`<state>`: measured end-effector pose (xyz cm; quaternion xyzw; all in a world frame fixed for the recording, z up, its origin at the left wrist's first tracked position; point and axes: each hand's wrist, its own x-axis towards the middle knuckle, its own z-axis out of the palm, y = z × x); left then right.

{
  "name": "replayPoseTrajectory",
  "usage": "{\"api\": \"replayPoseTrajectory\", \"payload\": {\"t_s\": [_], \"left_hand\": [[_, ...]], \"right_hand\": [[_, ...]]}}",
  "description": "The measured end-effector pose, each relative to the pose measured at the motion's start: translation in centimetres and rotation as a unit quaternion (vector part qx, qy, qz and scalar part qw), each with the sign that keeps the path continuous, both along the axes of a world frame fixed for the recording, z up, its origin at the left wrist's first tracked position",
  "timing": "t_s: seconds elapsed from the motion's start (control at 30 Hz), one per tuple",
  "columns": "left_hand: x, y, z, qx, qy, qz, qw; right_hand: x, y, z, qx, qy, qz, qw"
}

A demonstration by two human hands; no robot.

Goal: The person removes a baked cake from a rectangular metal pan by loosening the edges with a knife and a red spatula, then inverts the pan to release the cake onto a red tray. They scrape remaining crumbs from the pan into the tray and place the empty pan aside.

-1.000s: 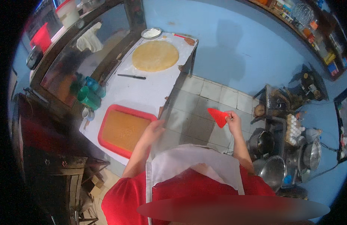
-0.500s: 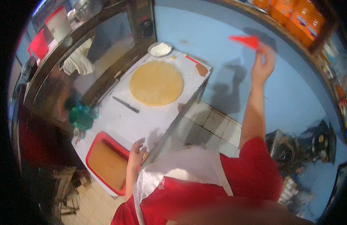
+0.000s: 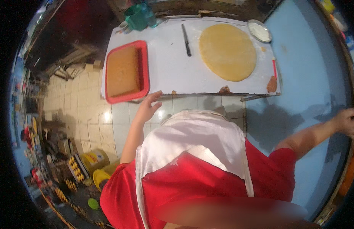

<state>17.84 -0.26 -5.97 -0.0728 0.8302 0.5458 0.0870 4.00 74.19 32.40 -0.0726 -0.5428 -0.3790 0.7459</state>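
Note:
My left hand (image 3: 149, 106) hangs just off the table's front edge, empty, its fingers and thumb apart. Close to it is a red tray (image 3: 146, 72) with a brown rectangular slab (image 3: 121, 70), like a sponge cake, in it. Far to the right, my right hand (image 3: 347, 123) reaches up beside the shelf with curled fingers; whatever they hold is hidden at the picture's rim. A round sheet of rolled dough (image 3: 227, 52) lies on the white table (image 3: 167, 63). Left of the dough is a knife (image 3: 186, 42) with a black handle.
At the table's back right stands a bowl of white powder (image 3: 260, 31). A red-handled brush or spatula (image 3: 274, 68) lies by the right end. Green plastic jug (image 3: 135, 18) and a small cup (image 3: 123, 26) are back left. Yellow buckets (image 3: 94, 159) stand on the floor at left.
My view has turned to the right. My right hand has gone to the shelf, and the red triangular piece it held no longer shows. My left hand stays near the red tray.

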Motion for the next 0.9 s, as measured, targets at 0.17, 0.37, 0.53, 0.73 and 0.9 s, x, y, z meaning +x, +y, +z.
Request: {"api": "replayPoseTrajectory", "payload": {"t_s": [0.17, 0.37, 0.53, 0.73, 0.9], "left_hand": [[5.8, 0.3, -0.1, 0.051, -0.039, 0.093, 0.994], [14.5, -1.8, 1.9, 0.021, -0.061, 0.189, 0.98], [21.9, -4.8, 4.0, -0.073, -0.105, 0.247, 0.961], [27.5, -14.8, 1.0, -0.064, -0.161, 0.3, 0.938], [27.6, -28.8, -3.3, -0.04, -0.107, 0.311, 0.943]], "right_hand": [[-13.7, -17.1, -21.5, -0.212, -0.349, 0.517, 0.753], [-20.2, -44.7, -46.9, -0.388, -0.696, 0.505, 0.332], [-22.2, -54.5, -52.2, -0.35, -0.775, 0.365, 0.378], [-24.1, -57.7, -55.7, -0.434, -0.802, 0.144, 0.384], [-19.7, -61.0, -54.5, -0.533, -0.723, 0.134, 0.42]]}}
